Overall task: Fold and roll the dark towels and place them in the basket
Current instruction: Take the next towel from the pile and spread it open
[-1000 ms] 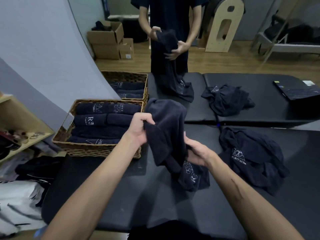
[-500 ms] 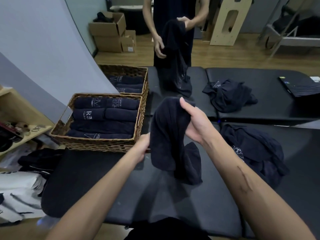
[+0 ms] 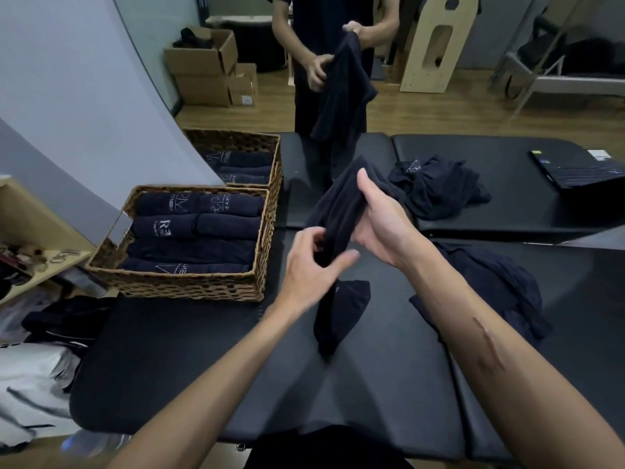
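Towel [image 3: 341,211] held upright, right hand [image 3: 382,221] fingers wrapped round it, left hand [image 3: 307,265] apparently pinching its middle.

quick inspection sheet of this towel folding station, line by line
surface: black padded table, a second one butted against its far edge.
job's things: dark towel held above the table, lower end hanging; near basket filled with rolled towels, far basket partly filled; loose towels and on the tables.
clutter: laptop at far right; dark cloth and white bags on the floor at left.
hands: left hand pinches the towel's middle, right hand grips it higher up.
cables: nothing seen.
surroundings: second person handling a towel; cardboard boxes; wooden shelf.
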